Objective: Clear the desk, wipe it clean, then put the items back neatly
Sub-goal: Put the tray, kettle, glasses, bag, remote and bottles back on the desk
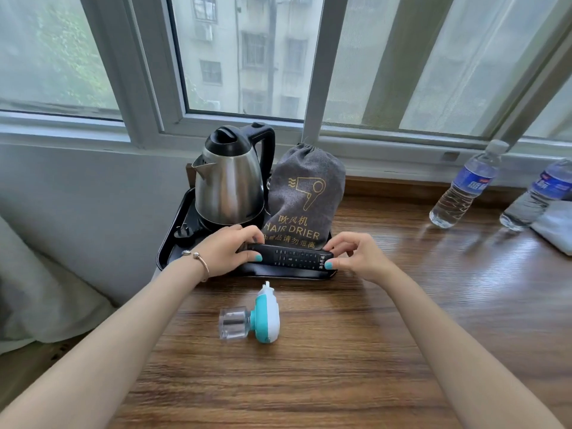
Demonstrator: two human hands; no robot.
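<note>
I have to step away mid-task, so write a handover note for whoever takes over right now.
Left hand and right hand each pinch one end of the black remote control, held level over the front of the black tray.
On the tray: steel electric kettle on its base, and the grey hair drier bag beside it.
On the wooden desk: plug-in mosquito repellent lying on its side near the front, two water bottles and a folded white cloth at the right.
Done: kettle and bag already sit in the tray.
Left: set the remote down, tidy the repellent, bottles and cloth.
</note>
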